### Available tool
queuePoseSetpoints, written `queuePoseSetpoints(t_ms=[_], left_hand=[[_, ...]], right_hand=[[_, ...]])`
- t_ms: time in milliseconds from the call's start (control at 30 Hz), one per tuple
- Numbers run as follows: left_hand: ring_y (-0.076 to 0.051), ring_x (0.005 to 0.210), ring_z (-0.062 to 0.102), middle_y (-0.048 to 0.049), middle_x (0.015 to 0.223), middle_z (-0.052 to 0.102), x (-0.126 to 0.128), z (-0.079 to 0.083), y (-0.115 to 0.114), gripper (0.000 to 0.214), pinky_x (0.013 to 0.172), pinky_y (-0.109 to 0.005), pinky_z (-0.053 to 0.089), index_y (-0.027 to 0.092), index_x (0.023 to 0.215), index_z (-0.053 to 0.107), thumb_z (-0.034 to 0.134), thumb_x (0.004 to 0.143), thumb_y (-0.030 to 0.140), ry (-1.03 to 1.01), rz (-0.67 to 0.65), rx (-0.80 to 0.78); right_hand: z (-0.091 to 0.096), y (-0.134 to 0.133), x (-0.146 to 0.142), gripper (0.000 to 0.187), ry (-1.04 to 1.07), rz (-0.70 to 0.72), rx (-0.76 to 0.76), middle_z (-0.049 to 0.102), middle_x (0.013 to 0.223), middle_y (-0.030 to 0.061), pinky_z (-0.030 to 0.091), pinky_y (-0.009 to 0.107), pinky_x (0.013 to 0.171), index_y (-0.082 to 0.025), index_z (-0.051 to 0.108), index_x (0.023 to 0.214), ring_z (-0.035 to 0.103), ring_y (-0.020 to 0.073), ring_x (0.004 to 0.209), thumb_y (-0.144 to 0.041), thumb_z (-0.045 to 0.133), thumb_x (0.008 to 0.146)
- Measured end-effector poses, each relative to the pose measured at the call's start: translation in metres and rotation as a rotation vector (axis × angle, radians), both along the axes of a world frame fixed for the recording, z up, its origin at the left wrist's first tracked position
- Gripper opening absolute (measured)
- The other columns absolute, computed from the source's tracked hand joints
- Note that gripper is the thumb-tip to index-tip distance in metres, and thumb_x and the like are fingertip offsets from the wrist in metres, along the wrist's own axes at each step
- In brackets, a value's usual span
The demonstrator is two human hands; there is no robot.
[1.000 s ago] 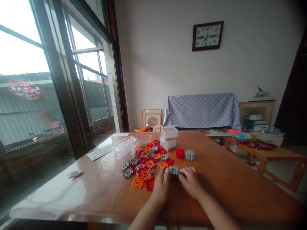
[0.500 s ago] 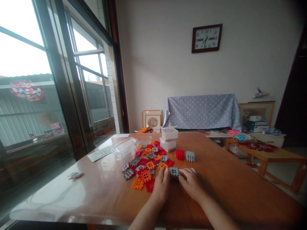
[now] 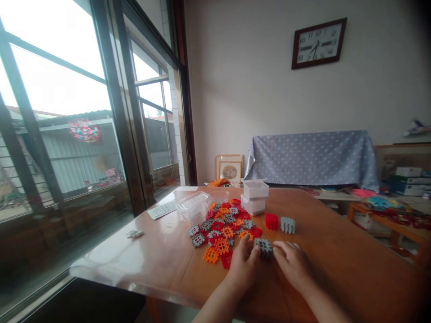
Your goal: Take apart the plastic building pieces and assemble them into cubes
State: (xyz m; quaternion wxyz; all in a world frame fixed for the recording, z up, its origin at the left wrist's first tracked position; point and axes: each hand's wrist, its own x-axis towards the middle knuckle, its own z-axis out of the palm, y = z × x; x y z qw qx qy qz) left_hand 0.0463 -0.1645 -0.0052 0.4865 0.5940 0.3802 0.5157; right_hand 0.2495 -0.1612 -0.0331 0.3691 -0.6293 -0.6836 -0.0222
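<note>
Grey block (image 3: 263,247) is on the tabletop (image 3: 340,242) btwn both hands, closer to near edge than far. Just changed: R hand (image 3: 292,262) has come off it, leaving a slim gap, so block seems to stand w/o support there; view's also swung left. R grip loose, fingers a bit bent, nothing held that I can see. L hand (image 3: 245,264): thumb & fingers apart, thumb right by block, can't tell if touching. Block's stubby, notched, grid-faced, prob. hard plastic. Left of it: pile (image 3: 215,227) of flat notched squares, red/orange/grey. Twd right edge: red stack (image 3: 271,221) & grey stack (image 3: 288,225), both cube-ish. Nr far edge: white boxes (image 3: 255,193), semi-clear, stacked. Nr far left corner: clear tub (image 3: 193,205), thin, glossy.
</note>
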Motion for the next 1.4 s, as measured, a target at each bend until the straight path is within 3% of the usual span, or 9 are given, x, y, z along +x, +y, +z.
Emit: queuePoseSetpoints(t_ms=[133, 267, 367, 467, 533, 800, 1067, 1267, 1400], left_hand=[[-0.028, 0.118, 0.063, -0.0137, 0.128, 0.068, -0.025, 0.010, 0.007, 0.045, 0.103, -0.041, 0.050, 0.019, 0.125, 0.065, 0.059, 0.093, 0.051, 0.131, 0.068, 0.167], [-0.027, 0.113, 0.064, -0.0098, 0.118, 0.071, -0.068, 0.026, 0.013, 0.034, 0.102, -0.042, 0.048, 0.023, 0.116, 0.069, 0.052, 0.094, 0.044, 0.405, 0.267, 0.282], [-0.035, 0.136, 0.047, -0.0135, 0.143, 0.058, -0.095, 0.032, 0.011, 0.062, 0.115, -0.049, 0.034, 0.023, 0.137, 0.059, 0.063, 0.084, 0.055, 0.713, 0.318, 0.294], [-0.044, 0.153, 0.016, -0.0120, 0.165, 0.029, -0.107, 0.028, 0.006, 0.110, 0.122, -0.059, 0.012, 0.028, 0.155, 0.039, 0.077, 0.060, 0.071, 0.964, 0.189, 0.204], [-0.045, 0.154, 0.005, -0.0100, 0.167, 0.022, -0.109, 0.024, 0.005, 0.119, 0.122, -0.061, 0.007, 0.030, 0.157, 0.036, 0.078, 0.054, 0.075, 1.040, 0.103, 0.185], [-0.040, 0.137, 0.041, -0.0072, 0.153, 0.049, -0.099, 0.018, 0.026, 0.070, 0.113, -0.053, 0.033, 0.030, 0.133, 0.063, 0.073, 0.069, 0.058, 1.079, 0.235, 0.344], [-0.030, 0.115, 0.052, -0.0070, 0.122, 0.066, -0.092, 0.031, 0.048, 0.027, 0.099, -0.039, 0.043, 0.027, 0.104, 0.070, 0.060, 0.088, 0.046, 1.036, 0.269, 0.496], [-0.026, 0.107, 0.054, -0.0073, 0.107, 0.066, -0.087, 0.036, 0.062, 0.032, 0.087, -0.034, 0.045, 0.024, 0.090, 0.066, 0.041, 0.100, 0.043, 1.142, 0.314, 0.482], [-0.026, 0.110, 0.053, -0.0051, 0.111, 0.065, -0.085, 0.032, 0.065, 0.024, 0.084, -0.032, 0.045, 0.025, 0.092, 0.064, 0.056, 0.093, 0.048, 1.250, 0.251, 0.491]], right_hand=[[-0.009, 0.005, 0.005, 0.033, -0.003, 0.013, 0.042, 0.077, 0.107, 0.0076, 0.050, 0.040, 0.092, -0.024, 0.073, 0.105, 0.067, 0.0277, 0.101, -0.038, 0.047, 0.090], [-0.011, 0.006, 0.006, 0.031, -0.004, 0.028, 0.045, 0.077, 0.106, 0.0076, 0.050, 0.040, 0.091, -0.025, 0.073, 0.101, 0.067, 0.0278, 0.101, -0.038, 0.046, 0.091], [-0.010, 0.006, 0.005, 0.032, -0.005, 0.045, 0.025, 0.076, 0.106, 0.0076, 0.050, 0.041, 0.090, -0.025, 0.073, 0.101, 0.066, 0.0281, 0.101, -0.039, 0.046, 0.092], [-0.011, 0.007, 0.006, 0.031, 0.003, 0.057, 0.017, 0.076, 0.106, 0.0075, 0.049, 0.041, 0.090, -0.026, 0.073, 0.101, 0.066, 0.0283, 0.101, -0.040, 0.047, 0.092], [-0.013, 0.008, 0.006, 0.030, 0.012, 0.056, 0.019, 0.076, 0.107, 0.0076, 0.049, 0.041, 0.091, -0.026, 0.073, 0.100, 0.066, 0.0286, 0.101, -0.041, 0.048, 0.092], [-0.014, 0.008, 0.005, 0.030, 0.029, 0.057, 0.016, 0.075, 0.104, 0.0067, 0.050, 0.041, 0.090, -0.027, 0.073, 0.099, 0.065, 0.0280, 0.101, -0.039, 0.046, 0.092], [-0.017, 0.013, 0.005, 0.029, 0.065, 0.083, 0.004, 0.075, 0.102, 0.0065, 0.050, 0.040, 0.089, -0.028, 0.074, 0.096, 0.065, 0.0276, 0.099, -0.037, 0.047, 0.092], [-0.016, 0.014, 0.004, 0.029, 0.080, 0.100, -0.005, 0.075, 0.101, 0.0080, 0.050, 0.040, 0.088, -0.027, 0.074, 0.094, 0.065, 0.0278, 0.098, -0.036, 0.046, 0.094], [-0.013, 0.012, 0.001, 0.028, 0.081, 0.108, 0.003, 0.074, 0.101, 0.0069, 0.050, 0.039, 0.088, -0.026, 0.073, 0.096, 0.065, 0.0270, 0.099, -0.035, 0.047, 0.095]])
